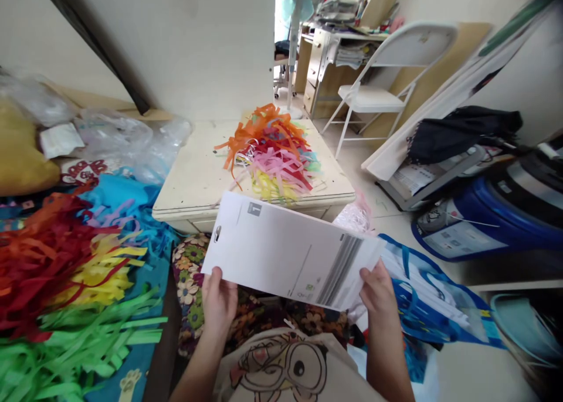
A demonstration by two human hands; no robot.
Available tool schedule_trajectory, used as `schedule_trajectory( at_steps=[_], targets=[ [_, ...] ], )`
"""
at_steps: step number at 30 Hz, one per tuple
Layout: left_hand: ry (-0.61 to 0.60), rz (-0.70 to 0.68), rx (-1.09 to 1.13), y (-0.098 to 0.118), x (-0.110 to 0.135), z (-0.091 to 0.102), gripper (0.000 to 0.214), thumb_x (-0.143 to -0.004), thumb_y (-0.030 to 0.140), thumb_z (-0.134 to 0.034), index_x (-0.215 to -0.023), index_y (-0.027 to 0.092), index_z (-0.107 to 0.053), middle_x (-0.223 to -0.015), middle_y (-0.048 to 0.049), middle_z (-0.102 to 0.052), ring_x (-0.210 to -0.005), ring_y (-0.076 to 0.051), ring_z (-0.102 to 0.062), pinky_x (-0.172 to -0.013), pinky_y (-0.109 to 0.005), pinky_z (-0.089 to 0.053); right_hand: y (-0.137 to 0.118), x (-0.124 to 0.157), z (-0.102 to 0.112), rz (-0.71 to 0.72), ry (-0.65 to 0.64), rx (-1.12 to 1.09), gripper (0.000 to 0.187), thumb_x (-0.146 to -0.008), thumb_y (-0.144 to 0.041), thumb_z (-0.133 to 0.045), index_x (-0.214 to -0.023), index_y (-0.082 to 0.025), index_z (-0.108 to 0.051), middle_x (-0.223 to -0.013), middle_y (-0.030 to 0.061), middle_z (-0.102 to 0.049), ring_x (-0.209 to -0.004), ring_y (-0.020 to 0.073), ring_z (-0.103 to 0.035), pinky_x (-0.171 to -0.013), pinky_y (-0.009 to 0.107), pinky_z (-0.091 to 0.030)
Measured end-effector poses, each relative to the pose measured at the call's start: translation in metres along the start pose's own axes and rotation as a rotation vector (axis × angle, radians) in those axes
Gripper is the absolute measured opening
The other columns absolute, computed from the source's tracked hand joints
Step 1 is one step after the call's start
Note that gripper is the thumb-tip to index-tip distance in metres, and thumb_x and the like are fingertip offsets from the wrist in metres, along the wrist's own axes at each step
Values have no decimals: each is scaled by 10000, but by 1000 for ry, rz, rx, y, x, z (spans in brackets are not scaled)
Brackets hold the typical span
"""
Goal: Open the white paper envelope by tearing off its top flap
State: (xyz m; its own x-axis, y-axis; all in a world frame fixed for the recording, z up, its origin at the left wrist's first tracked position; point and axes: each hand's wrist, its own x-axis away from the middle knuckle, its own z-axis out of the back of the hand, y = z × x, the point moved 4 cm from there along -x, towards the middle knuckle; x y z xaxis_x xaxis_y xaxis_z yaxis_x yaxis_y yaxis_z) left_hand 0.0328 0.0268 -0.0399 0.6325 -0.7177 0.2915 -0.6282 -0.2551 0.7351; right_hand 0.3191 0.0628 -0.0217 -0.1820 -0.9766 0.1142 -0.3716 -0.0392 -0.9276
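A flat white cardboard package [272, 252] with a hang hole, grey stripes and small print is held over my lap, tilted down to the right. My left hand [219, 299] grips its lower left corner, thumb on the front face. At the right end my right hand [377, 288] pinches the edge, also with the thumb in front. The fingers behind the package are hidden. Beyond it, a pile of shredded paper strips [281, 162] in orange, red, pink and yellow lies on a cream tabletop [189, 173].
To my left lie heaps of red strips [44, 255], green strips [88, 337] and blue strips [127, 197], with clear plastic bags [127, 138] behind. A blue bag [422, 290] holding white paper stands at right. Farther back are a white folding chair [378, 91] and a fan [299, 9].
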Motion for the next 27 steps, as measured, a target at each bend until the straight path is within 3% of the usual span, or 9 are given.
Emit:
schedule_trajectory(
  at_steps=[4, 8, 11, 14, 16, 20, 24, 27],
  targets=[
    [-33, 5, -30, 8, 2, -3, 341, -443, 264, -720, -758, 185, -615, -693, 2, -650, -648, -109, -593, -611, -167, -471, 8, -8, 21, -35, -113, 37, 398, -500, -326, -702, -870, -259, -571, -782, -8, -651, -690, 163, -595, -682, 298, -460],
    [-12, -141, -82, 30, -9, -12, 276, -505, 260, -669, -762, 183, -604, -664, 15, -637, -612, -94, -572, -578, -169, -459, 33, -4, 35, -243, -479, 227, 308, -501, -359, -699, -747, -195, -611, -683, 11, -654, -615, 158, -593, -617, 281, -465],
    [-24, -322, -221, 52, -23, -26, 210, -555, 273, -629, -726, 156, -593, -628, 25, -615, -556, -75, -544, -526, -149, -433, 46, 5, 23, -373, -730, 249, 438, -493, -433, -685, -812, -141, -613, -797, 95, -650, -732, 226, -599, -673, 358, -458],
    [-140, -319, -377, 62, -35, -44, 235, -556, 290, -633, -727, 135, -585, -605, 28, -598, -502, -63, -517, -479, -140, -410, 51, 10, -8, -342, -906, 206, 508, -617, -431, -607, -1050, -188, -498, -1049, 114, -566, -966, 220, -522, -845, 401, -365],
    [-242, -219, -458, 56, -40, -54, 283, -546, 310, -643, -756, 130, -583, -580, 27, -588, -453, -62, -495, -436, -146, -392, 52, 7, -31, -241, -889, 212, 518, -647, -395, -597, -1104, -214, -437, -1104, 105, -529, -1003, 190, -496, -871, 374, -347],
    [-394, -54, -489, 35, -44, -66, 321, -555, 342, -636, -782, 122, -583, -538, 24, -566, -407, -58, -460, -384, -144, -346, 48, -5, -71, -128, -723, 191, 496, -619, -420, -608, -1045, -220, -451, -1027, 65, -564, -923, 161, -528, -802, 307, -399],
    [-407, 10, -451, 21, -48, -68, 344, -555, 360, -627, -803, 127, -578, -553, 8, -582, -442, -81, -495, -421, -163, -378, 41, -13, -92, -136, -558, 178, 363, -637, -425, -578, -919, -207, -504, -875, 13, -603, -777, 138, -555, -698, 260, -431],
    [-388, 60, -454, 17, -52, -60, 397, -530, 388, -636, -830, 136, -574, -599, -9, -606, -480, -102, -522, -454, -186, -405, 34, -8, -96, -120, -528, 219, 319, -644, -415, -568, -872, -196, -524, -782, 2, -601, -712, 133, -545, -646, 246, -434]
  ],
)
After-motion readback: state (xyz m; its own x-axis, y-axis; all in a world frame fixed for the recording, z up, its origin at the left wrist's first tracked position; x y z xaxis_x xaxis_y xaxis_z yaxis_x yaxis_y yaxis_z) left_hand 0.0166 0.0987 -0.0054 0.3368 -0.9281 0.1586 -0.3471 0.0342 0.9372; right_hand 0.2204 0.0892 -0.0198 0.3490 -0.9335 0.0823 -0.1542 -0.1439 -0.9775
